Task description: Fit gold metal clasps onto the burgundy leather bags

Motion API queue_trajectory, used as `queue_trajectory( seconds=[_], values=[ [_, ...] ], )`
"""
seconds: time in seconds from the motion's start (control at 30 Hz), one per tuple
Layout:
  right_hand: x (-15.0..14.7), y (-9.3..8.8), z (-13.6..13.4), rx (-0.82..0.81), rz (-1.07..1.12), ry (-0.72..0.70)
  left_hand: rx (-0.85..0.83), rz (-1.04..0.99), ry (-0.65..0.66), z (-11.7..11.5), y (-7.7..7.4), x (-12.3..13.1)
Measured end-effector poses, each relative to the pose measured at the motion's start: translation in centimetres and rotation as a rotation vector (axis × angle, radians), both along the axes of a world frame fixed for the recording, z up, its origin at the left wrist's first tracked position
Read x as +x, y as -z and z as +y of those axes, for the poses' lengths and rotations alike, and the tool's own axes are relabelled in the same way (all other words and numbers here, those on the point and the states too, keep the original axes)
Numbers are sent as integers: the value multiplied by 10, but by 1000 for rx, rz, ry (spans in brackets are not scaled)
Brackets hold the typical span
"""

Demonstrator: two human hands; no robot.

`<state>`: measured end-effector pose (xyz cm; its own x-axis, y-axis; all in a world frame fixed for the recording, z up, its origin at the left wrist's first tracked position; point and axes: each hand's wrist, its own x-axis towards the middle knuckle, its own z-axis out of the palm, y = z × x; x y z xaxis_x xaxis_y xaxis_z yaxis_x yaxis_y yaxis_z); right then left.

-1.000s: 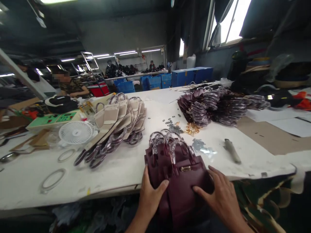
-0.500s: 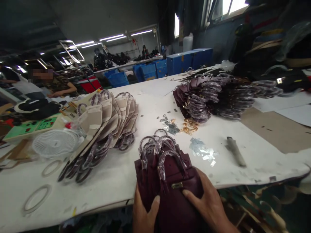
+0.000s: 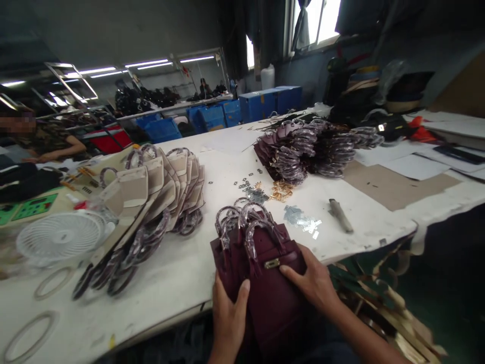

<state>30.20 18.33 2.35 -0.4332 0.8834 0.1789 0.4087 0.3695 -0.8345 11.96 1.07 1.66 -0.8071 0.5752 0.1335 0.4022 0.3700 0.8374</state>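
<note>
Flat maroon leathery bags [image 3: 275,290] are gripped by left hand [image 3: 230,308] and right hand [image 3: 317,278] at a long white table's [image 3: 182,273] edge, open room leftward.

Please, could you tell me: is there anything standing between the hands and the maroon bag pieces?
Nothing visible does. The left hand and the right hand directly hold the maroon bag pieces at opposite sides. The metal clasp sits beside the right thumb.

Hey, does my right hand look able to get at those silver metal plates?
Probably yes: the silver metal plates lie uncovered on the white tabletop beyond your right hand, though it would first have to release the burgundy handbags.
</note>
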Motion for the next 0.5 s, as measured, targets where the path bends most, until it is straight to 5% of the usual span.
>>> queue_trajectory(
  seconds=[0.3,0.5],
  values=[
    [-31,-6,-31,7,-13,93,122,-11,-34,7,-28,-25],
    [-30,1,-31,50,24,40,135,4,-84,-2,-26,-22]
  ],
)
